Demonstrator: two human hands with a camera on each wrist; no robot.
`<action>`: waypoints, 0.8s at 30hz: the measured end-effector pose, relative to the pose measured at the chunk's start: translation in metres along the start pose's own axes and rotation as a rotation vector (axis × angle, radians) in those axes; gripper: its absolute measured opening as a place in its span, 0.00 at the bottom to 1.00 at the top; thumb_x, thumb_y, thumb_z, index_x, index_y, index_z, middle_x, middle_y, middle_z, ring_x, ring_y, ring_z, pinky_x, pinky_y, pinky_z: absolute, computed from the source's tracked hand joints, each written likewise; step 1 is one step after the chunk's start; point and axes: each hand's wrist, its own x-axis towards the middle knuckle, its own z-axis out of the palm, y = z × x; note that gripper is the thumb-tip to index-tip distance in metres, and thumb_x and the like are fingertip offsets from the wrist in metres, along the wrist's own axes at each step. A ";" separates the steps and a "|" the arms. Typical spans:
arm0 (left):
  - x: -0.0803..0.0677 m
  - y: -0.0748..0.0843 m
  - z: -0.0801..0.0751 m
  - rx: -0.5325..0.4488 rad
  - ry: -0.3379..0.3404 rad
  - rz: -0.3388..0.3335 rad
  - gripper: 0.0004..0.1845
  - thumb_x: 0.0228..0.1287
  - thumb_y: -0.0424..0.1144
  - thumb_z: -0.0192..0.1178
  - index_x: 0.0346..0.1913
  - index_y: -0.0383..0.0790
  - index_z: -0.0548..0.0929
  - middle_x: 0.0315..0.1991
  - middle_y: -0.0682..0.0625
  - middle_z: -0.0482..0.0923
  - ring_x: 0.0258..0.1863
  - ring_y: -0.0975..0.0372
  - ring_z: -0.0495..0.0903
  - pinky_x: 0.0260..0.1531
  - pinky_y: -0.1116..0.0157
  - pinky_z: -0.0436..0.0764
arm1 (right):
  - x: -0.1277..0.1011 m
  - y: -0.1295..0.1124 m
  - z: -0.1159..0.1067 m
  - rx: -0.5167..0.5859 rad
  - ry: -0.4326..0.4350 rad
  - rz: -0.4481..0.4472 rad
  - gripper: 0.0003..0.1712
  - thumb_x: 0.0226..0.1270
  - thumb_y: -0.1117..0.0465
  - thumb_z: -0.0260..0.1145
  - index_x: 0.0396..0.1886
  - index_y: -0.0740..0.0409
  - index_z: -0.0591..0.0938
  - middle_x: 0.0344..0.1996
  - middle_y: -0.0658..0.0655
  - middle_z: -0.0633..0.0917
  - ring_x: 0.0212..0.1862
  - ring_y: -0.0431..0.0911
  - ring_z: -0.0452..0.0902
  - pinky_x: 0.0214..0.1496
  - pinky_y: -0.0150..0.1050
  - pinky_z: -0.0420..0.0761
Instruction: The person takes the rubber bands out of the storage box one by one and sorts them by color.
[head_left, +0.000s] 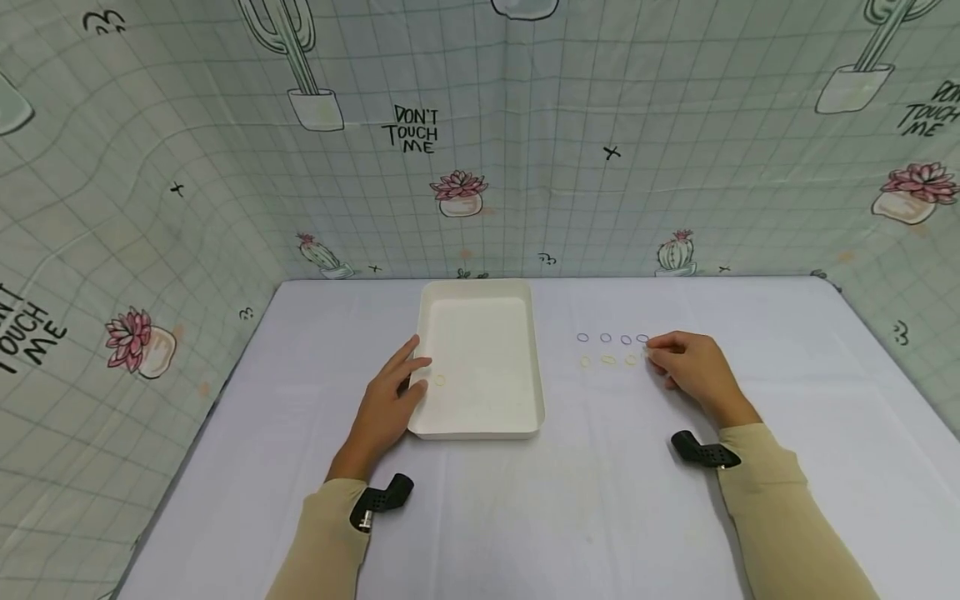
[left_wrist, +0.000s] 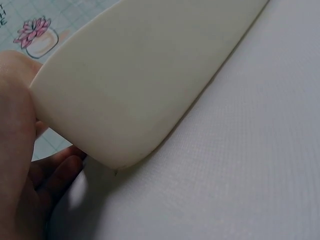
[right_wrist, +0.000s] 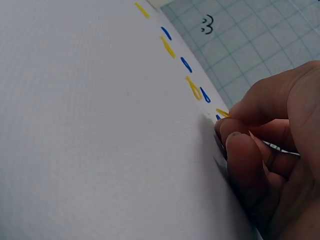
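My left hand (head_left: 382, 408) grips the left rim of a white rectangular tray (head_left: 480, 432), with some fingers over the rim and others outside the wall. Inside the tray, near that hand, lies one yellow rubber band (head_left: 440, 380). Off to the right, my right hand (head_left: 693, 367) pinches a yellow rubber band (right_wrist: 222, 113) between thumb and fingertips, partly hidden by them. Beside these fingertips, blue rubber bands (head_left: 626, 340) lie in a row on the table. A nearer row holds yellow rubber bands (head_left: 608, 360).
A white cloth covers the table (head_left: 495, 517). Behind it and along the sides hangs a grid-patterned curtain (head_left: 555, 108) printed with cacti and lettering. Each wrist wears a black camera mount (head_left: 703, 451) over a beige sleeve.
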 end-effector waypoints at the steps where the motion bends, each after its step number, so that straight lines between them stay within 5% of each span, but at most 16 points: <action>1: 0.000 0.000 0.000 0.001 0.001 0.002 0.20 0.74 0.36 0.56 0.66 0.42 0.78 0.77 0.62 0.55 0.76 0.61 0.53 0.71 0.54 0.61 | 0.001 -0.001 0.000 -0.010 -0.003 0.004 0.16 0.73 0.58 0.62 0.52 0.64 0.83 0.35 0.61 0.84 0.28 0.45 0.77 0.28 0.35 0.81; 24: -0.002 0.004 -0.002 -0.013 -0.009 -0.002 0.20 0.74 0.36 0.56 0.67 0.41 0.78 0.77 0.61 0.55 0.76 0.62 0.53 0.70 0.58 0.63 | 0.000 -0.002 -0.001 -0.117 -0.012 0.021 0.17 0.72 0.58 0.60 0.53 0.63 0.84 0.35 0.59 0.82 0.27 0.46 0.78 0.29 0.37 0.78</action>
